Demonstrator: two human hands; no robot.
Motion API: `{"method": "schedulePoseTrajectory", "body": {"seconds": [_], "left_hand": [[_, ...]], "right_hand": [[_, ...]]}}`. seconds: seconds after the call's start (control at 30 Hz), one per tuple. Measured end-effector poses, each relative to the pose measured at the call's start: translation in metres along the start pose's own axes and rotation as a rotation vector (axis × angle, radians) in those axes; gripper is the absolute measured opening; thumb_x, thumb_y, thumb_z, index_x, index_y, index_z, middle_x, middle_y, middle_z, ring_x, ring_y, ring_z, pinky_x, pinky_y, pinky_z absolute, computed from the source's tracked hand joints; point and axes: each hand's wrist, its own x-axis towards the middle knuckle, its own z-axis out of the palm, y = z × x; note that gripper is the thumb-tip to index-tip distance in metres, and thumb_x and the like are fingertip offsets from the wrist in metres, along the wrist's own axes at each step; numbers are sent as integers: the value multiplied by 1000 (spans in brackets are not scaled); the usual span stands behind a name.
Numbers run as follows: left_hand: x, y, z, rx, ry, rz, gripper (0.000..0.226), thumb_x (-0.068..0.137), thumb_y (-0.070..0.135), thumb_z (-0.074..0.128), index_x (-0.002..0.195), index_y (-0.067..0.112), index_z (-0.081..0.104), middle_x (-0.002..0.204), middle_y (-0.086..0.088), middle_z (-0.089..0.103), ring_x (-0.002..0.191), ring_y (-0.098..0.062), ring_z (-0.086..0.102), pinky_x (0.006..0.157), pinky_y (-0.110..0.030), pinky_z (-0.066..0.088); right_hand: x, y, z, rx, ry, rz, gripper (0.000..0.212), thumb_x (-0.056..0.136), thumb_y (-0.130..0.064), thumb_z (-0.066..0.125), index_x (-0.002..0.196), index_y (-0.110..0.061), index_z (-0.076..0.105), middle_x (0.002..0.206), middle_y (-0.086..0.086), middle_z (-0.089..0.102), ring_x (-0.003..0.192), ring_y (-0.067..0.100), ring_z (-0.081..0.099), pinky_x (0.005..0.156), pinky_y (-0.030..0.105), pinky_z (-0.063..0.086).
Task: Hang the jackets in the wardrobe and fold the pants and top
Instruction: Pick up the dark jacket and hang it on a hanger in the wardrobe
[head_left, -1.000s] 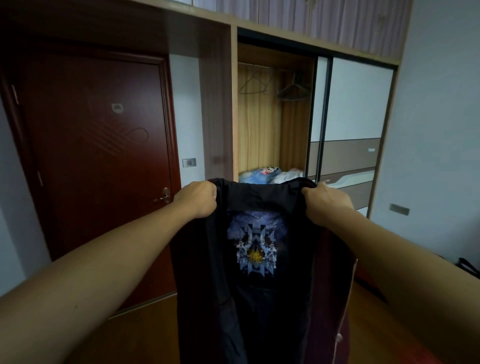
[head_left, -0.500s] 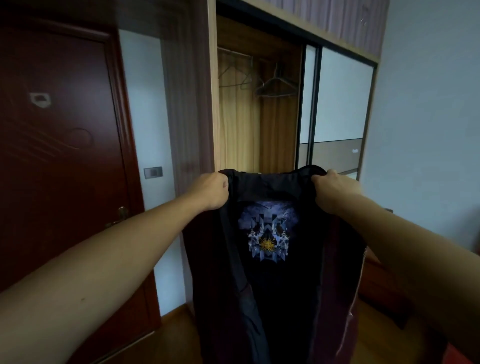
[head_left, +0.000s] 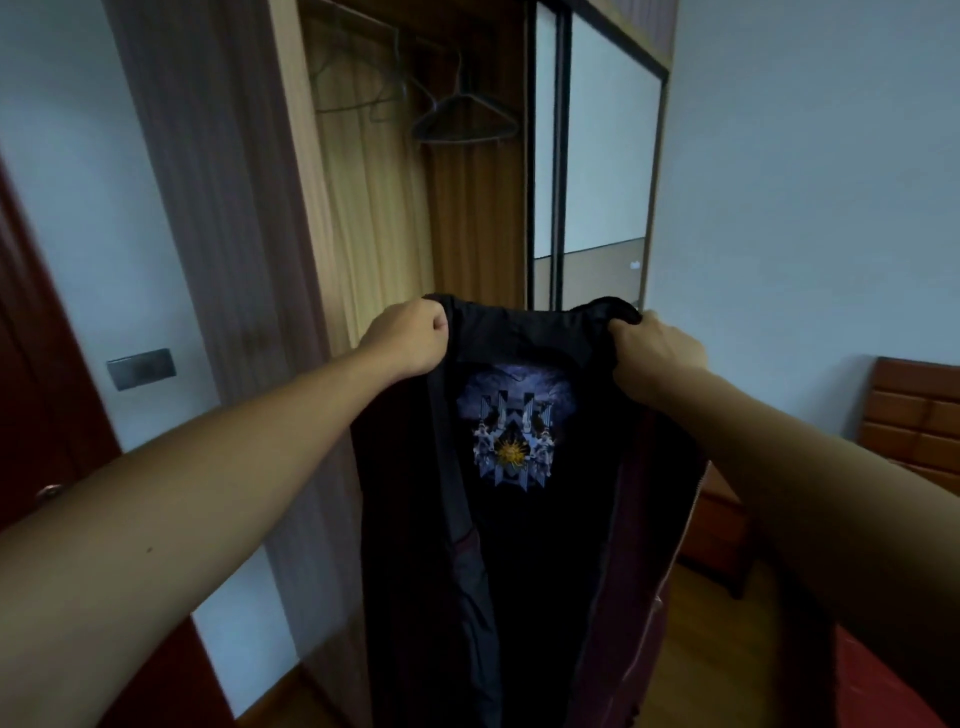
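Note:
A dark jacket (head_left: 524, 545) with a blue and yellow emblem on its inner back hangs open in front of me, its lining toward me. My left hand (head_left: 408, 338) grips its left shoulder and my right hand (head_left: 652, 353) grips its right shoulder, both at the collar line. The open wardrobe (head_left: 415, 208) stands right behind the jacket. Empty hangers, one dark hanger (head_left: 465, 117) the plainest, hang from its rail above my hands.
A sliding wardrobe door (head_left: 597, 166) with a white panel is at the right of the opening. A red-brown room door (head_left: 31, 415) is at the far left, a wall switch (head_left: 141, 368) beside it. A wooden headboard (head_left: 914, 421) and nightstand (head_left: 717, 530) stand at the right.
The wardrobe has come closer and larger in view, and the room door has slid off to the left. Both hands keep their grip on the jacket's shoulders.

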Motion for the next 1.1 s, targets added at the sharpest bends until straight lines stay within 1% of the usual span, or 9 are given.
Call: {"method": "schedulePoseTrajectory", "body": {"seconds": [0.17,0.27,0.4,0.47,0.6,0.73,0.83,0.97,1.1], "left_hand": [[92,-11,27,-48,45,-13,27,88,13,48,86,28,71,96,4,65,85,-20,61,69,-29,43],[151,-19,43,-56,113,-36,30,88,12,47,86,28,72,99,4,65,89,-21,61,78,-35,51],[226,-35,56,-7,174,-86,31,86,11,47,77,30,69,98,2,70,91,-23,63,84,-39,54],[259,-46,57,18,197,-116,31,86,9,47,74,30,68,94,2,70,86,-22,63,78,-35,51],[310,-68,49,65,227,-173,33,89,5,46,77,25,69,84,6,64,72,-12,56,60,-27,38],[349,-92,37,121,273,-237,33,90,1,44,82,20,70,74,7,56,65,-11,50,54,-26,34],[374,-120,29,200,332,-279,34,87,1,45,79,22,69,73,5,56,64,-13,49,55,-27,35],[407,-161,25,282,414,-333,36,88,1,44,76,25,67,83,2,59,77,-23,55,69,-31,44],[440,-197,16,368,493,-342,35,87,1,46,72,26,65,74,9,54,78,-23,55,70,-33,43]], "right_hand": [[90,9,29,29,32,4,25,97,-18,50,122,-14,50,115,16,45,93,42,59,73,45,44],[161,17,48,53,54,-29,27,97,-18,51,124,-14,49,127,20,45,100,43,60,74,45,44],[258,18,68,120,67,-125,32,97,-17,50,128,-15,49,122,19,46,104,45,58,80,48,46],[306,14,77,152,77,-186,32,96,-16,50,128,-14,49,119,19,45,102,46,59,85,51,50],[389,-5,86,189,111,-290,35,95,-15,50,131,-15,47,121,20,44,101,47,60,87,52,53],[460,-31,92,197,171,-365,38,96,-14,49,134,-18,46,127,19,43,100,46,60,72,47,46],[508,-59,98,227,220,-427,40,97,-15,50,136,-19,46,128,20,42,100,47,61,70,45,46],[568,-98,106,273,255,-492,45,98,-17,51,141,-25,44,132,18,42,104,46,61,70,43,47],[623,-134,106,291,269,-537,46,99,-16,49,143,-28,42,133,18,41,105,46,60,73,45,49]]}}
